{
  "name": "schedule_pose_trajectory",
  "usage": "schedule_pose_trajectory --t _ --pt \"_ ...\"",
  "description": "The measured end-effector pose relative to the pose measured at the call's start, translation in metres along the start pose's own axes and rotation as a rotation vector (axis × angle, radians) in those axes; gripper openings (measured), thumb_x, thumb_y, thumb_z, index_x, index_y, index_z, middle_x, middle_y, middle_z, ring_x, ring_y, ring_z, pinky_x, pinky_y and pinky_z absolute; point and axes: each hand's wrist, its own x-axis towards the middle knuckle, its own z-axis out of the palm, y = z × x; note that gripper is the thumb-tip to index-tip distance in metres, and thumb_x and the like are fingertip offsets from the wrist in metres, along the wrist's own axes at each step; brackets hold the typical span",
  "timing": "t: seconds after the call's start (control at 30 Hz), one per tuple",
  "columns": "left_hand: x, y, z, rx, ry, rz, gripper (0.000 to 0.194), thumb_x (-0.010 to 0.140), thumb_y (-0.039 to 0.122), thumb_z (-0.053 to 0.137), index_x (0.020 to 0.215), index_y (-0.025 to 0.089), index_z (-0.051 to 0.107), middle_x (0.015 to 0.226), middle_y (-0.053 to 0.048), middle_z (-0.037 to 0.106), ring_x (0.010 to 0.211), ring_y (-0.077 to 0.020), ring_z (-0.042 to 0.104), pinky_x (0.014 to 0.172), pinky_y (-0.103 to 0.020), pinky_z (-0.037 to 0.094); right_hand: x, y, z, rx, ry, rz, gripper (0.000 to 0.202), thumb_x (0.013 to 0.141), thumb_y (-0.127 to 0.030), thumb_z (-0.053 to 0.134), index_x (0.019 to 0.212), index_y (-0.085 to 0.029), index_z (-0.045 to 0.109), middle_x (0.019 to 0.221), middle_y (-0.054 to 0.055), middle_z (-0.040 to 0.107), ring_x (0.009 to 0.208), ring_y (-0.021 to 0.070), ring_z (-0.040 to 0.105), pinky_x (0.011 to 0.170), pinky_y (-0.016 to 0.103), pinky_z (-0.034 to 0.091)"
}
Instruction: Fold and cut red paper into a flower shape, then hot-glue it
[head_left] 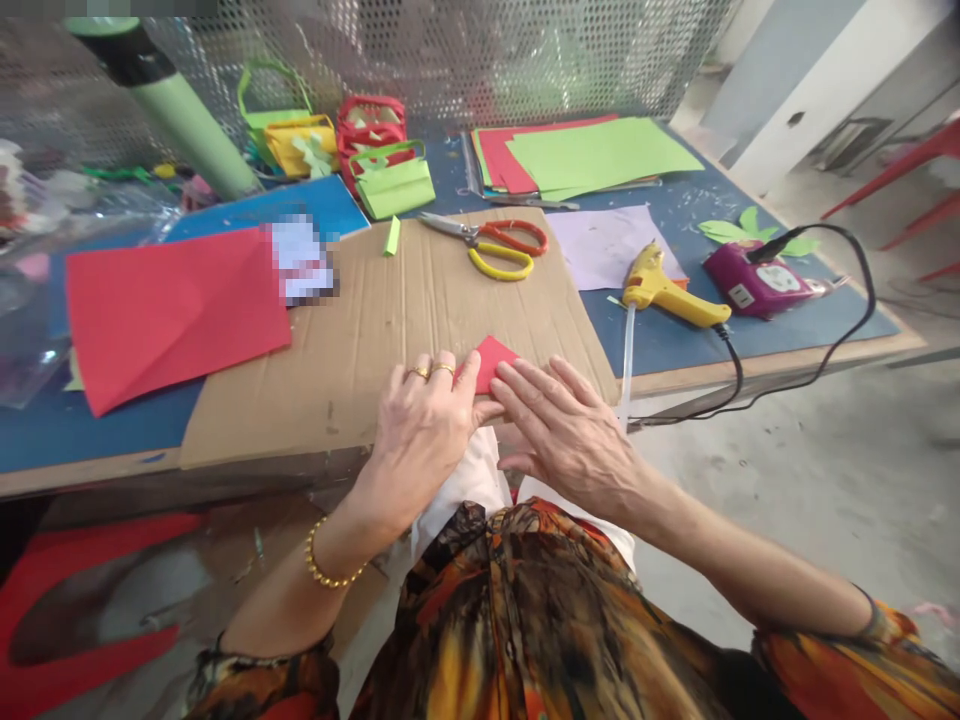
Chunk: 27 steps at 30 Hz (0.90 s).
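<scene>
A small folded piece of red paper [491,362] lies at the front edge of a brown cardboard sheet [360,330], its pointed corner facing away from me. My left hand [424,420], with rings on it, has its fingers bent and its thumb side against the paper's left part. Stretched out flat, the fingers of my right hand [570,430] rest on the paper's right part. Both hands hide most of its near side. Farther up the cardboard are scissors [487,240] with one red and one yellow handle loop, beside a small green paper strip [392,237].
A large red sheet [176,310] lies at the left near a phone-like blurred object [301,258]. Small paper bags [394,185] and stacked coloured sheets [600,155] are at the back. Right of the cardboard are a yellow glue gun [667,290] and a corded purple power socket [761,278].
</scene>
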Motion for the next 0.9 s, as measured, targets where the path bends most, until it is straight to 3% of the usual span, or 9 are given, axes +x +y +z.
schedule_pose_trajectory --t 0.1,0.23,0.33,0.43,0.63,0.73,0.8,0.9 --pt "0.000 -0.001 0.000 0.008 0.012 0.010 0.065 0.107 0.059 0.039 0.140 0.012 0.068 0.107 -0.020 0.072 0.096 -0.0325 0.068 0.080 -0.042 0.048 -0.013 -0.004 -0.001 -0.007 -0.031 0.060 0.072 0.110 -0.054 0.043 0.159 -0.002 0.045 0.156 0.023 0.059 0.151 0.0344 0.049 0.124 0.057 0.038" --pt "-0.001 -0.004 0.006 -0.013 0.051 0.023 0.072 0.106 0.063 0.031 0.137 0.011 0.070 0.104 -0.020 0.072 0.094 -0.0331 0.067 0.077 -0.043 0.047 -0.028 -0.003 -0.020 -0.022 -0.055 0.133 0.062 0.110 -0.050 0.046 0.158 -0.011 0.050 0.151 0.019 0.065 0.142 0.0312 0.059 0.123 0.055 0.041" --pt "-0.001 -0.007 0.012 -0.067 0.080 0.017 0.076 0.105 0.067 0.030 0.137 0.012 0.071 0.104 -0.021 0.072 0.094 -0.0334 0.066 0.077 -0.043 0.047 -0.031 0.005 -0.040 -0.016 0.012 0.197 0.053 0.108 -0.045 0.055 0.155 -0.020 0.054 0.135 0.014 0.077 0.122 0.0286 0.070 0.120 0.054 0.046" --pt "-0.001 -0.008 0.014 -0.070 0.089 0.028 0.076 0.105 0.067 0.030 0.137 0.011 0.071 0.104 -0.022 0.072 0.095 -0.0338 0.065 0.079 -0.043 0.048 -0.020 0.010 -0.049 -0.041 0.084 0.264 0.050 0.107 -0.041 0.058 0.153 -0.021 0.057 0.142 0.015 0.072 0.130 0.0318 0.066 0.119 0.058 0.046" --pt "0.000 -0.006 0.005 0.019 0.045 0.059 0.063 0.109 0.055 0.035 0.132 0.011 0.073 0.100 -0.018 0.070 0.091 -0.0318 0.065 0.076 -0.042 0.047 0.017 -0.007 -0.012 0.124 0.013 0.051 0.086 0.103 -0.063 0.052 0.157 0.003 0.043 0.161 0.029 0.051 0.155 0.0377 0.044 0.129 0.055 0.039" --pt "0.001 -0.005 0.003 0.035 0.022 0.056 0.057 0.110 0.052 0.038 0.127 0.011 0.075 0.097 -0.017 0.070 0.091 -0.0315 0.066 0.075 -0.041 0.047 0.019 -0.011 0.004 0.222 -0.063 0.068 0.093 0.101 -0.058 0.060 0.165 0.001 0.028 0.166 0.030 0.044 0.158 0.0368 0.040 0.129 0.056 0.038" --pt "0.000 -0.005 0.003 0.025 0.024 0.061 0.058 0.110 0.052 0.040 0.133 0.010 0.072 0.099 -0.017 0.070 0.094 -0.0314 0.066 0.077 -0.041 0.047 0.017 -0.011 0.008 0.263 -0.074 0.085 0.096 0.101 -0.051 0.064 0.170 -0.002 0.017 0.168 0.030 0.040 0.160 0.0361 0.038 0.129 0.058 0.037" --pt "-0.006 -0.007 0.002 0.017 0.030 0.036 0.060 0.109 0.053 0.042 0.140 0.010 0.068 0.103 -0.019 0.071 0.098 -0.0323 0.066 0.082 -0.043 0.048 0.015 -0.011 0.007 0.275 -0.069 0.092 0.095 0.102 -0.049 0.064 0.170 -0.002 0.017 0.165 0.032 0.043 0.159 0.0368 0.039 0.128 0.059 0.039"
